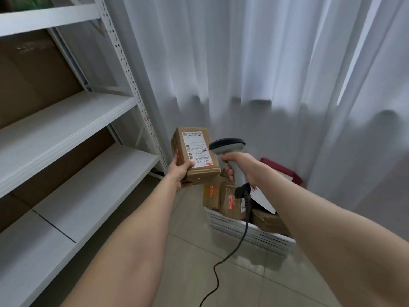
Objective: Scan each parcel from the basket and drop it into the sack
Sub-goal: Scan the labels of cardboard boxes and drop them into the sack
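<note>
Head view, one entry: a brown parcel [195, 155] is being gripped from below by the left hand [180, 173], label facing up. A corded scanner [228, 147] is being clasped by its handle in the right hand [240, 165], its head just right of the label. Further parcels [230, 200] are being held in the white basket [270, 238], on the floor beneath. Step judged: scanning. Next, the parcel is to be carried to the sack, which is not being shown.

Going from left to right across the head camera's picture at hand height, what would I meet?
A white shelving rack → left hand → brown parcel it holds → barcode scanner gripped by the right hand → red box by the curtain. The basket lies lower and overlaps several, so it is left out.
</note>
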